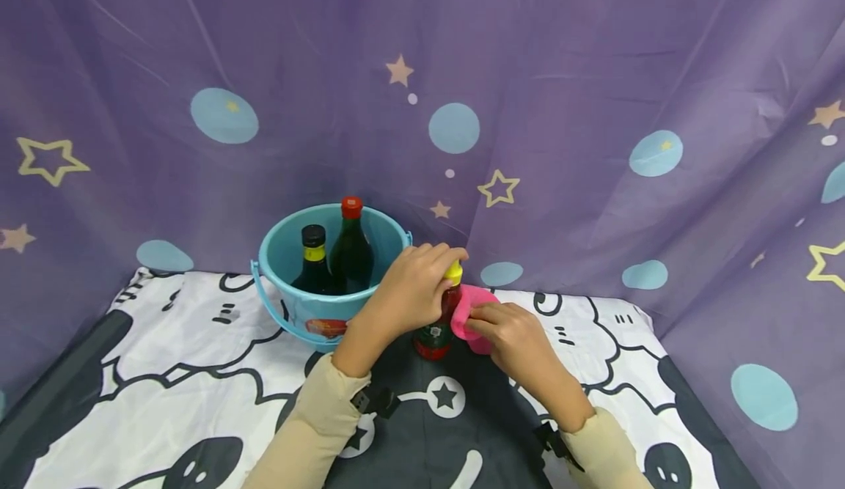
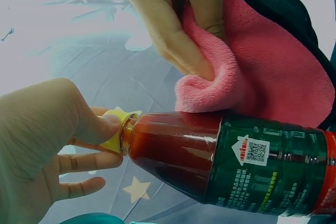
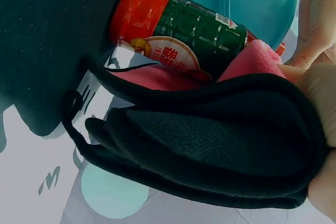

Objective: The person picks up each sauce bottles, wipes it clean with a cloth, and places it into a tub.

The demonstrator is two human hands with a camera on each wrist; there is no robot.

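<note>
The sauce bottle (image 2: 226, 161) looks smooth and glossy, its shiny green label (image 2: 257, 182) ribbed, its yellow cap (image 1: 453, 273) plastic, the pink cloth (image 2: 273, 56) matt and fluffy, the bucket (image 1: 300, 306) smooth plastic, the curtain (image 1: 561, 71) creased fabric.

The person wears a loose beige fabric left sleeve (image 1: 300, 427), wrinkled and gathered at its end, and a matching beige fabric right sleeve (image 1: 606, 449). Small black wrist devices (image 1: 378, 401) sit beside both cuffs; the left hand (image 1: 412, 284) and right hand (image 1: 518, 336) are bare.
</note>
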